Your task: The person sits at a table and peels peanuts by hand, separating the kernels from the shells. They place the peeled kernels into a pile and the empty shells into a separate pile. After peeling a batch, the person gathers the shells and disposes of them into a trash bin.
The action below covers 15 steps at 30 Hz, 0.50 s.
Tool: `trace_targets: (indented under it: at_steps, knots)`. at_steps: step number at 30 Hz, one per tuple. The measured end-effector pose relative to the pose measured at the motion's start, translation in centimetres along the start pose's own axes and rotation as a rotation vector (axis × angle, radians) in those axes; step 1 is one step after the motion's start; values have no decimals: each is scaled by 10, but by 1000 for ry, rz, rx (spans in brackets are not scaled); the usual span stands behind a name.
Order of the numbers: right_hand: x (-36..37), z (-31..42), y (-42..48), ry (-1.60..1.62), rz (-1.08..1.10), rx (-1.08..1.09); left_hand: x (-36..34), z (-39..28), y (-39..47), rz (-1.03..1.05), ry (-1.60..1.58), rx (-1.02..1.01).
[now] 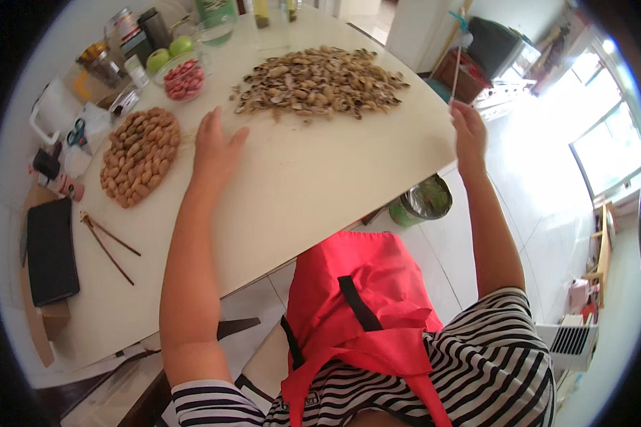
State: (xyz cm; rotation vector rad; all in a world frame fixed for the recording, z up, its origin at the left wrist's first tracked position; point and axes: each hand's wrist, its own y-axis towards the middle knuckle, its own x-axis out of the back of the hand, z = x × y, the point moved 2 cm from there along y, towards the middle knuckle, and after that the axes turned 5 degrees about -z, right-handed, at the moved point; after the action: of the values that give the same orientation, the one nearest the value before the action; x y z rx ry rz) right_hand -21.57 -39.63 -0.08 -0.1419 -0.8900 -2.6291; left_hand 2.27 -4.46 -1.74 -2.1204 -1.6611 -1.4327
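Over the pale table (310,171), my left hand (216,147) has its thumb and fingers apart and holds nothing. It lies between a pile of whole peanuts in the shell (139,155) and a wide heap of cracked peanut shells (320,82). My right hand (467,125), at the table's right edge, pinches the lower end of a thin pale stick or cord (455,74) that reaches upward. Red-skinned peanut kernels (184,80) fill a clear bowl behind my left hand. Red cloth, seemingly an apron (358,288), covers my lap.
Green apples (170,53), jars and scissors (77,133) crowd the table's far left. A black tablet or case (52,251) and a forked pair of thin brown sticks (109,245) lie at the left. Below the right edge stands a lined green bin (422,203).
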Motion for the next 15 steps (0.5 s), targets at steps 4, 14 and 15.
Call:
trace_targets:
  at_steps: [4, 14, 15]
  knots:
    - [101, -88, -43, -122, -355, -297, -10, 19, 7, -36, 24, -60]
    - [112, -279, -140, 117, -306, -1203, 2, -3, 5, -176, 355, -304]
    - [103, -298, -149, 113, -302, -1258, -2, -5, 5, -155, 377, -302]
